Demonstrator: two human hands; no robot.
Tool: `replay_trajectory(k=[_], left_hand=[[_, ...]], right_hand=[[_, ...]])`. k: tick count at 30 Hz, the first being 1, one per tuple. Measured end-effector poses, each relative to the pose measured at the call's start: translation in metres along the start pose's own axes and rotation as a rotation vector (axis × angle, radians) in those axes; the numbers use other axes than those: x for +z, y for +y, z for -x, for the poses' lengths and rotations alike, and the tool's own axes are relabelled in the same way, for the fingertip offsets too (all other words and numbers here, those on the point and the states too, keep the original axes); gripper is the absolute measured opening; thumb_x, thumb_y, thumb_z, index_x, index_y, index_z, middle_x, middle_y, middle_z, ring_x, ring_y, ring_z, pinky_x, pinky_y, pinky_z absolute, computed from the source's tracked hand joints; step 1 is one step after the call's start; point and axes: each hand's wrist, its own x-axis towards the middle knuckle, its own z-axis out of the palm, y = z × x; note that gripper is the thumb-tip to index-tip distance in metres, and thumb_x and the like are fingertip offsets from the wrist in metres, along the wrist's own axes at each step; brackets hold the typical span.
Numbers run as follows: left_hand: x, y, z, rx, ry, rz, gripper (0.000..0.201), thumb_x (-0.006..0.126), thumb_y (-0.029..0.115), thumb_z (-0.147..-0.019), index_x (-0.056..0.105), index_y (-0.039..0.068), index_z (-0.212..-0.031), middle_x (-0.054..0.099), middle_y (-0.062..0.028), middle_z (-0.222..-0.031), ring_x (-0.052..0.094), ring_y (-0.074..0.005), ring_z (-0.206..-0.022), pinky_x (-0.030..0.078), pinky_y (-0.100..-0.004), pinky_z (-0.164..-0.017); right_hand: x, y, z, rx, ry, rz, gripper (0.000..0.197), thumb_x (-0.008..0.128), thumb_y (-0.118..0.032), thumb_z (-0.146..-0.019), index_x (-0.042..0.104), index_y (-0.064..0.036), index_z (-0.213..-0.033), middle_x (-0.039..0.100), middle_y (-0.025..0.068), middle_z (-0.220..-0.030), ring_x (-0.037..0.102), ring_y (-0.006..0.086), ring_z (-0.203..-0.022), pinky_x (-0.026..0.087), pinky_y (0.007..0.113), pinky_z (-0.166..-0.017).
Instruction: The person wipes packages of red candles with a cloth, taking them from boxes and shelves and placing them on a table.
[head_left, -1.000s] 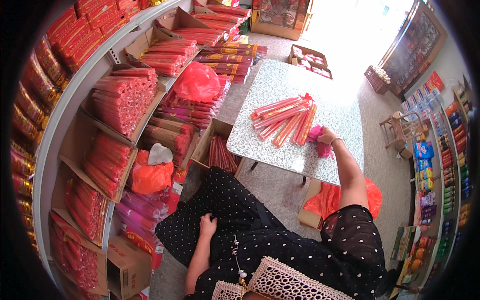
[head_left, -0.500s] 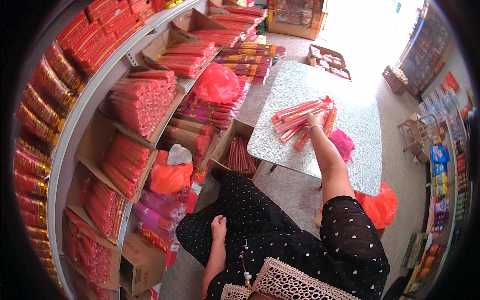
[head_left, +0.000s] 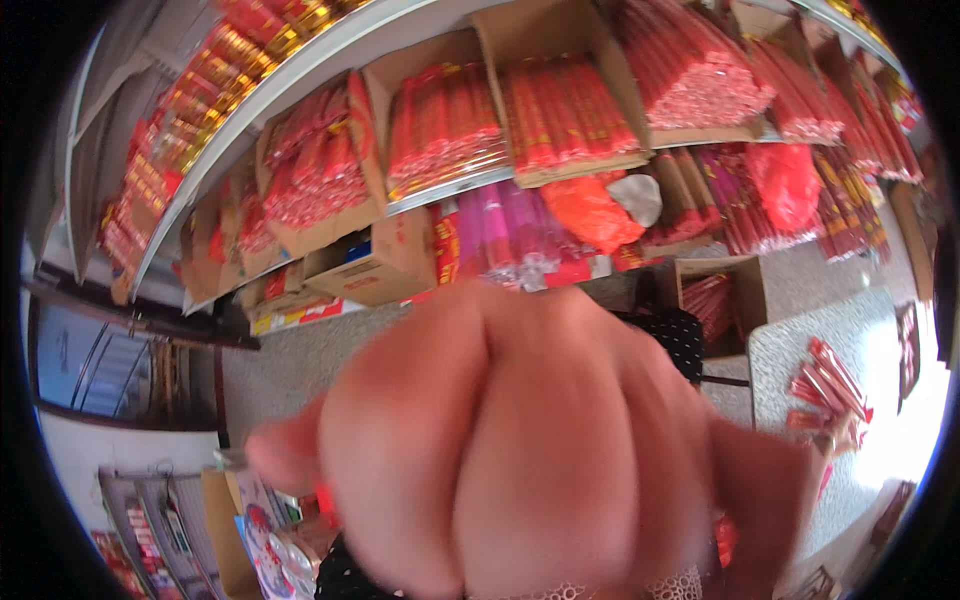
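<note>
A large blurred hand fills the middle of the view, very close up; from where the hands were before, it looks like my left hand (head_left: 530,450). Its thumb sticks out to the left, and motion smears its fingers, so any hold is unclear. At the right, several long red packets (head_left: 832,378) fan out on the speckled table (head_left: 778,352). My right hand (head_left: 846,432) is small in view and grips their near ends. The close hand partly covers the right forearm (head_left: 765,480) and my black dotted skirt (head_left: 670,335).
Shelves along the far side hold cardboard boxes of red packets (head_left: 445,110). Below them lie an orange bag (head_left: 590,215), a red bag (head_left: 787,185) and a brown carton (head_left: 375,260). An open box (head_left: 735,280) stands by the table. A doorway (head_left: 110,360) is at the left.
The view has swung left, so the table now sits at the right edge. My left hand seems to have come up from beside my skirt to right before the camera. The right stays at the packets.
</note>
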Motion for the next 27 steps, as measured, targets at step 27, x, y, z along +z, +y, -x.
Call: replay_trajectory(k=[27], left_hand=[[0.042, 0.028, 0.033, 0.194, 0.093, -0.096, 0.044, 0.036, 0.041, -0.095, 0.045, 0.011, -0.064, 0.042, -0.0006, -0.056, 0.039, -0.0120, -0.046, 0.035, -0.0311, -0.050]], right_hand=[[0.113, -0.271, 0.236, 0.285, -0.820, -1.227, 0.026, 0.053, -0.014, -0.087, 0.052, -0.0086, -0.113, 0.059, 0.0016, -0.095, 0.057, 0.0109, -0.078, 0.049, 0.026, -0.066]])
